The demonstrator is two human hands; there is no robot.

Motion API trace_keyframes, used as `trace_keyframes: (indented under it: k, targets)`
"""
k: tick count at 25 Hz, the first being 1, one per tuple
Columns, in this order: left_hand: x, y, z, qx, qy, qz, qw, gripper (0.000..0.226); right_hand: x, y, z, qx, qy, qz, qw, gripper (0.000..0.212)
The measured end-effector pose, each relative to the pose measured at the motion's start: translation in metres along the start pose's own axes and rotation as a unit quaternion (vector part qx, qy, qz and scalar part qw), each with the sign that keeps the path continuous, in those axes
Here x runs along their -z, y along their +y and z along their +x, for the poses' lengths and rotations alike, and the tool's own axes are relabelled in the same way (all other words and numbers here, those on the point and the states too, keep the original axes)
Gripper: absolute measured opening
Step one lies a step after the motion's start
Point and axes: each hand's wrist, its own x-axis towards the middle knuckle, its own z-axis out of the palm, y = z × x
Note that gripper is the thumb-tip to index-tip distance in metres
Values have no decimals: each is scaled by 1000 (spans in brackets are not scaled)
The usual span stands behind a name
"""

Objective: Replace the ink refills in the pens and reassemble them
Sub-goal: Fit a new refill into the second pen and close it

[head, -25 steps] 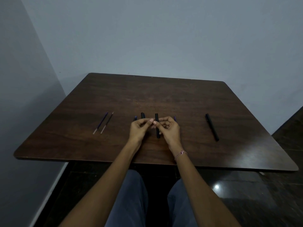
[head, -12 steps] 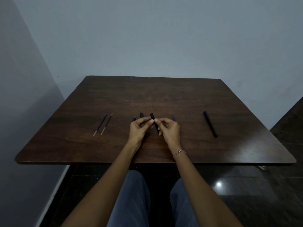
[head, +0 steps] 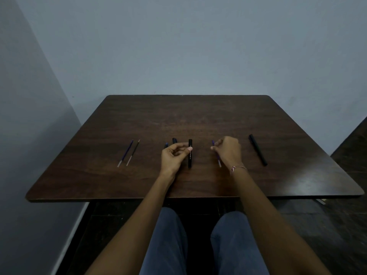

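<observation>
Against the pale wall stands a dark wooden table (head: 198,120), and a person sits at its near edge with both forearms stretched over it. The left hand (head: 174,156) pinches a black pen barrel (head: 190,158) between thumb and fingertips. The barrel points straight away from the person, and I cannot tell whether its near end touches the wood. Just right of the barrel, the right hand (head: 228,152) curls over a blue refill (head: 219,162), thumb and forefinger closing on its far end. Well to the right of the barrel lies a capped black pen (head: 257,149), slanted. Well to the barrel's left lie two loose refills side by side, a second blue refill (head: 126,154) and a darker refill (head: 133,154). Just left of the barrel's far end, a short black piece (head: 174,140) and a smaller blue piece (head: 166,145) peek out beyond the left fingers. A thin bracelet (head: 238,168) circles the right wrist.
</observation>
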Motion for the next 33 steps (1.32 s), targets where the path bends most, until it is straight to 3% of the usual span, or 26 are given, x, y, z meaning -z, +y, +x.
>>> trace_keyframes:
  k: [3,9,12,15,18,21,24,28,33]
  targets:
    - [1,-1,1,7,-7,6,1000,25,3,-3,6,-17,-40,-52,998,21]
    - [3,-3,2,5,2,30,1000,16,6,-14,7,17,-49,-134,990,28]
    - [3,-3,2,12,-4,38,999,15,8,-19,11,-14,-89,-128,988,30]
    - [1,-2,1,12,0,46,999,13,3,-11,13,-108,-147,129,975,21]
    - [0,-1,1,20,-3,44,999,9,-5,-6,-1,-143,-143,396,896,17]
    - [0,-1,1,33,-15,40,999,6,-11,-5,-11,-110,-103,535,831,11]
    - [-1,0,0,48,-33,48,997,7,-15,0,-19,-80,-55,625,774,10]
    - [-1,-1,-1,61,-58,49,995,10,-14,8,-20,-57,-10,686,725,12]
    - [2,0,-1,55,-79,58,994,6,-15,10,-21,-36,11,691,721,14]
